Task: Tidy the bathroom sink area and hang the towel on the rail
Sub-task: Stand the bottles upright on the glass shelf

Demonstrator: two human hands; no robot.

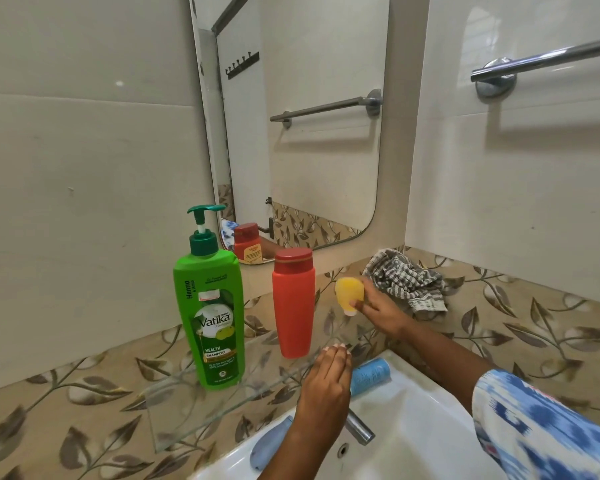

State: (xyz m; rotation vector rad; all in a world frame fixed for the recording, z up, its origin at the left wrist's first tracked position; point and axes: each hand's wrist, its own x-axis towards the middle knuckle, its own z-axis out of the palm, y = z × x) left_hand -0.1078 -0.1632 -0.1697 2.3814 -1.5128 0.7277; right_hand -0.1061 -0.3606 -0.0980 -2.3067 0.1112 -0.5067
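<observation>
A home bathroom, seen from above the sink (413, 427). The walls are covered in pale glossy tiles, with a band of beige tiles (534, 327) printed with brown leaves running behind the basin. A rounded mirror (309, 133) hangs on the wall, and a chrome towel rail (548, 58) is fixed to the right of it. A glass shelf (222, 403) above the white basin carries a green shampoo bottle (210, 320) and a red bottle (293, 303). A metal tap (359, 429) juts over the bowl, and a crumpled checked towel (407, 280) lies in the corner.
</observation>
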